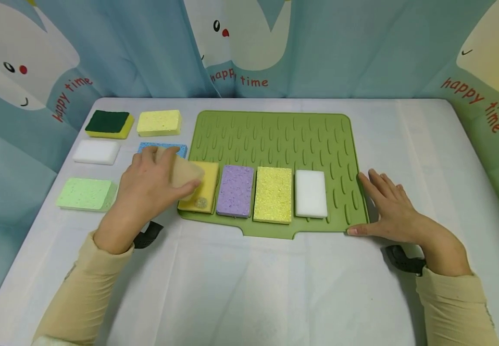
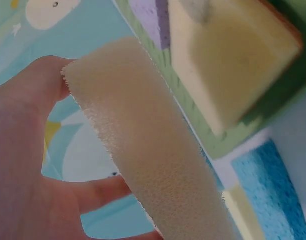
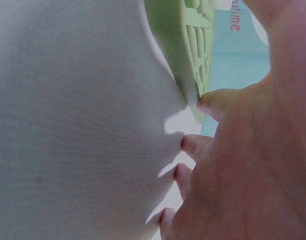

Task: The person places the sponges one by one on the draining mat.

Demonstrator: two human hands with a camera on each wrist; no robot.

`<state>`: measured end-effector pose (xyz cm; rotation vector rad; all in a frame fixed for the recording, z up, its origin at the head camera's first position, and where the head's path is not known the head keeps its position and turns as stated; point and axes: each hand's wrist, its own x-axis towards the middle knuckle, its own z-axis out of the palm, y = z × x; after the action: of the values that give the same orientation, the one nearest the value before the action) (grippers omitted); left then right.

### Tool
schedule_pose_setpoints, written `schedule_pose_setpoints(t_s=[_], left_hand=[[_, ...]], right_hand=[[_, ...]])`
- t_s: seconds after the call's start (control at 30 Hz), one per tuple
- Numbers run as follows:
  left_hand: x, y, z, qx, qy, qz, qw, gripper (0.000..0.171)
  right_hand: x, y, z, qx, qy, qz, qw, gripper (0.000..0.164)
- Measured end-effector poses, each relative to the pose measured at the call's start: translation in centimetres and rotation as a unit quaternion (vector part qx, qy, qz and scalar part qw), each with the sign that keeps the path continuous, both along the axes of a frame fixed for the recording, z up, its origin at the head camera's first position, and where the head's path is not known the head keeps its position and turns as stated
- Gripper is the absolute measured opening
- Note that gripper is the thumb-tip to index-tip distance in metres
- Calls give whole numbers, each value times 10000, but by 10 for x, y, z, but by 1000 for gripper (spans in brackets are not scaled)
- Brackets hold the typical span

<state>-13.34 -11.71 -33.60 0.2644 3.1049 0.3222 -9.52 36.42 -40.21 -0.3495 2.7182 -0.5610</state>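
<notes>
My left hand grips a beige sponge between thumb and fingers, raised over the left edge of a green ridged mat. In the left wrist view the held sponge spans the palm side of the hand. Just below it on the mat lies a yellow sponge, followed to the right by a purple sponge, a speckled yellow sponge and a white sponge. My right hand rests with fingers spread at the mat's right edge, its thumb touching the lower corner.
Left of the mat stand a green-topped scouring sponge, a pale yellow sponge, a white block and a light green sponge. A blue sponge is partly hidden behind my left hand. A printed curtain hangs behind the table.
</notes>
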Motion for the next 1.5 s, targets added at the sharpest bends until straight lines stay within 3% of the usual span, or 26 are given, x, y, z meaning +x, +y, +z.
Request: schedule_pose_setpoints(t_s=[0.43,0.7,0.97,1.5], left_hand=[[-10,29,7,-10,-359,-294,9989,73],[-12,42,9,116,-357,-542,9978,74],[-13,53,10,209,-278,-959,9948,83],[-15,92,7,428,3,-1931,9803,78]], right_hand=[[0,1,-1,-15,-31,-14,10000,132],[0,0,-1,-10,-53,-30,10000,132],[0,-1,1,-25,-68,-37,10000,131],[0,1,0,-9,-35,-23,10000,132]])
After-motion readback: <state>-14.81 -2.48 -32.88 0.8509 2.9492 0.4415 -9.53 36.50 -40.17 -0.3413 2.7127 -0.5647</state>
